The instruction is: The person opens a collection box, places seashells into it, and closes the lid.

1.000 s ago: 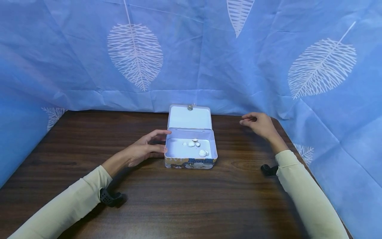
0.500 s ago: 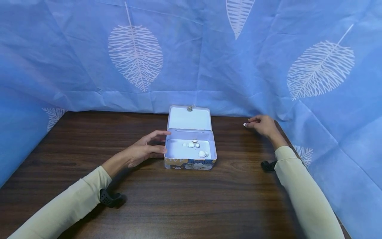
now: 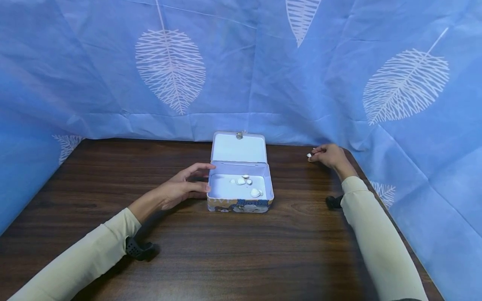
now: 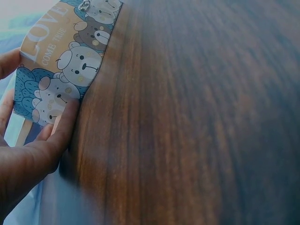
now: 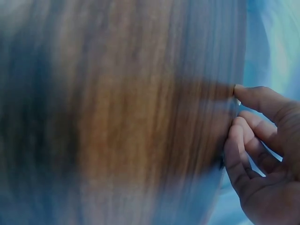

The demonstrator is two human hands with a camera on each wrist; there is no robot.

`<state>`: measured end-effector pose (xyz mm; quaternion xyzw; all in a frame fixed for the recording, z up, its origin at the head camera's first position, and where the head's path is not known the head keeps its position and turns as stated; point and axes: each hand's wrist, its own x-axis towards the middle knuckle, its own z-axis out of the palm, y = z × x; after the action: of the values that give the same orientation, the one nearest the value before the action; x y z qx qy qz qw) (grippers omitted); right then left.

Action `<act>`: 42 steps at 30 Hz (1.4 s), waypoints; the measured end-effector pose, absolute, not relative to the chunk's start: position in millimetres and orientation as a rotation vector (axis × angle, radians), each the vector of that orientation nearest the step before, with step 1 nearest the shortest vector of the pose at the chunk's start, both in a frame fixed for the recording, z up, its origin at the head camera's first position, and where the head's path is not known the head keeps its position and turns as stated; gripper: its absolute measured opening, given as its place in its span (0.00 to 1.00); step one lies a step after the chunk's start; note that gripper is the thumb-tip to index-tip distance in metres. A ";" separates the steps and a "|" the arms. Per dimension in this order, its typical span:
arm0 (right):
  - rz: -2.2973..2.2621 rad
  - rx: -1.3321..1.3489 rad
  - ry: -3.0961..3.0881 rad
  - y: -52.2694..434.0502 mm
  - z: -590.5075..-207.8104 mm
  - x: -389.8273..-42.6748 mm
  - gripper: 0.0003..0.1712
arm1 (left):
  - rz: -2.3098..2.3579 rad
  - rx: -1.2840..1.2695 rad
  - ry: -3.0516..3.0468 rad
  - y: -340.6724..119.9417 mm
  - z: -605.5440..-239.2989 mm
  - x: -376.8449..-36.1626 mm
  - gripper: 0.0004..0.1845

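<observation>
Possibly a home, dark wood-grain table [image 3: 241, 255], blue leaf-print cloth [image 3: 233, 75] hung behind

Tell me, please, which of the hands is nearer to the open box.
Left: the left hand touches the left side of the box; the right hand is apart, off to its right.

On the patterned front of the box [image 4: 70, 63], the left wrist view shows the word "LOVE" [image 4: 43, 28] in big pale letters, and below it "COME TRUE" [image 4: 54, 46] in smaller ones, both on orange ground. In the head view, the same front seems to give only "OVE", rather unclearly.
</observation>
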<state>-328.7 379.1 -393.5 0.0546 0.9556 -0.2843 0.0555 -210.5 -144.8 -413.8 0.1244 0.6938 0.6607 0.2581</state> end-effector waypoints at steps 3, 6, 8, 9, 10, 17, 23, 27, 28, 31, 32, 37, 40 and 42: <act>-0.865 0.178 2.879 376.2 -390.5 -329.6 0.30 | 1.792 0.342 1.888 -145.5 -413.6 -210.4 0.41; -0.876 0.177 2.863 374.7 -388.9 -329.8 0.29 | 1.794 0.342 1.890 -145.6 -413.5 -210.6 0.40; -0.890 0.172 2.854 374.6 -388.8 -330.1 0.29 | 1.793 0.341 1.891 -145.5 -413.4 -210.8 0.40; -0.896 0.171 2.852 375.0 -389.1 -330.4 0.28 | 1.792 0.340 1.892 -145.4 -413.3 -210.9 0.39; -0.898 0.169 2.851 375.4 -389.5 -330.8 0.28 | 1.792 0.340 1.891 -145.4 -413.3 -211.0 0.39; -0.925 0.171 2.836 375.9 -392.7 -333.1 0.25 | 1.792 0.347 1.887 -145.2 -412.4 -211.5 0.40; -0.926 0.146 2.870 375.0 -395.0 -329.9 0.22 | 1.795 0.337 1.885 -144.8 -413.2 -210.6 0.40; -0.884 0.109 2.917 373.5 -395.4 -326.7 0.20 | 1.800 0.331 1.876 -145.1 -414.6 -209.8 0.39; -0.874 0.093 2.930 373.3 -394.9 -325.5 0.20 | 1.800 0.330 1.875 -145.1 -414.6 -209.5 0.39; -0.858 0.037 2.957 371.5 -393.3 -321.8 0.19 | 1.803 0.323 1.871 -145.0 -414.5 -208.9 0.39; -0.849 0.016 2.965 370.9 -392.7 -320.3 0.19 | 1.804 0.322 1.869 -144.9 -414.6 -208.7 0.39; -0.810 -0.066 2.992 367.2 -390.1 -312.5 0.17 | 1.800 0.336 1.863 -144.2 -414.6 -208.4 0.40; -0.842 -0.084 2.982 362.9 -387.6 -306.5 0.18 | 1.799 0.338 1.865 -143.9 -413.6 -208.4 0.40; -0.875 -0.087 2.969 359.5 -385.9 -302.5 0.18 | 1.802 0.335 1.865 -143.8 -412.7 -208.5 0.40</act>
<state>-302.5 359.5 -385.9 -0.0282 0.9586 -0.2825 0.0225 -208.5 -143.8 -412.7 0.1236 0.6888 0.6653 0.2603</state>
